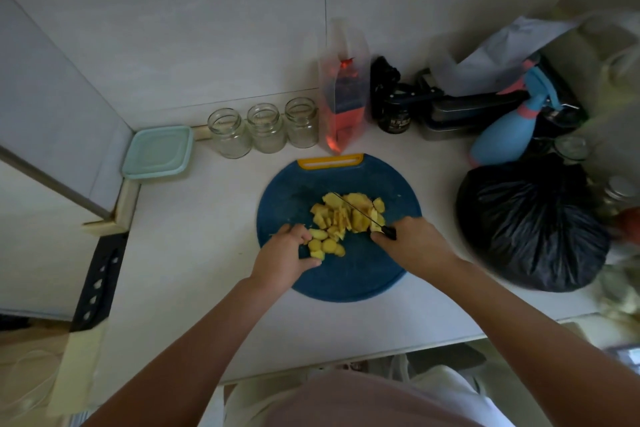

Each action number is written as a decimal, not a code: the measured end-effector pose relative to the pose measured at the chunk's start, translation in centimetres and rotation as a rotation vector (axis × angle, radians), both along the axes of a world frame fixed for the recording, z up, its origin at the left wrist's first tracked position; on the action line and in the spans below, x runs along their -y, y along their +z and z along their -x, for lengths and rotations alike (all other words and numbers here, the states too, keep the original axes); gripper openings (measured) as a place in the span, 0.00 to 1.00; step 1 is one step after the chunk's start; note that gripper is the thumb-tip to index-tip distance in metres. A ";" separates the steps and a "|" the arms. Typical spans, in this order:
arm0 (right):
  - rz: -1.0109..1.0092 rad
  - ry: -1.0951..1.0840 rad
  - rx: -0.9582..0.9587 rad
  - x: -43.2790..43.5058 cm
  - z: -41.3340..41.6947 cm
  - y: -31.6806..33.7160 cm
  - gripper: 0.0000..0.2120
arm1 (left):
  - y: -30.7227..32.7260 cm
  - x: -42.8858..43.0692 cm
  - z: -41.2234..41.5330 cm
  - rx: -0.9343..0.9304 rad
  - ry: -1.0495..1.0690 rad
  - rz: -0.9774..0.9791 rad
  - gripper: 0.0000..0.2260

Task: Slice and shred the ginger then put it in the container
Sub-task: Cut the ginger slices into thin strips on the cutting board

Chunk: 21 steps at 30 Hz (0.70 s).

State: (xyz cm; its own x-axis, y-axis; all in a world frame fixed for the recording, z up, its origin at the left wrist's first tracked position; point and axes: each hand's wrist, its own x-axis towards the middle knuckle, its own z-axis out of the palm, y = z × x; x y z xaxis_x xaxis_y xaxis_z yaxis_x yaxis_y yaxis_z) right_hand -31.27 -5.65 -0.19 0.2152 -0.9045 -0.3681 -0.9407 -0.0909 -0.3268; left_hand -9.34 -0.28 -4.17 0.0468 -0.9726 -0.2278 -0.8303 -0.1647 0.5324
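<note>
On the head camera I see yellow sliced ginger pieces [346,218] heaped on the round blue plastic cutting board [287,191]. The right hand [412,239] grips a black-handled knife [387,231], its blade lying across the heap. The left hand [287,253] curls against the near slices; I cannot tell if it pinches any.

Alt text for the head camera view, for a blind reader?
A person cuts yellow ginger pieces on a round blue cutting board: the right hand holds a knife, the left hand holds some pieces. Three empty jars stand behind.
</note>
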 end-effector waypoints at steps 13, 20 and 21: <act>-0.058 -0.228 0.201 -2.7 -0.3 -0.8 0.23 | -1.5 -0.2 1.2 -0.080 -0.020 0.096 0.15; -0.095 -0.285 0.252 -3.0 -0.8 -1.3 0.22 | -2.0 -0.3 1.6 -0.072 0.018 0.087 0.19; -0.092 -0.288 0.254 -2.9 -0.7 -1.3 0.22 | -2.0 -0.2 1.6 -0.083 0.015 0.073 0.21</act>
State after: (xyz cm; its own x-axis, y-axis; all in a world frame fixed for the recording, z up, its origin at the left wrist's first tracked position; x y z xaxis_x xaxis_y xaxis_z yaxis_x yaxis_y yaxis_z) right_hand -30.54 -2.70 -1.51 0.0520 -0.9070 -0.4179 -0.8117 0.2054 -0.5468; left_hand -10.90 -0.11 -6.18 0.0458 -0.9861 -0.1598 -0.7807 -0.1351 0.6101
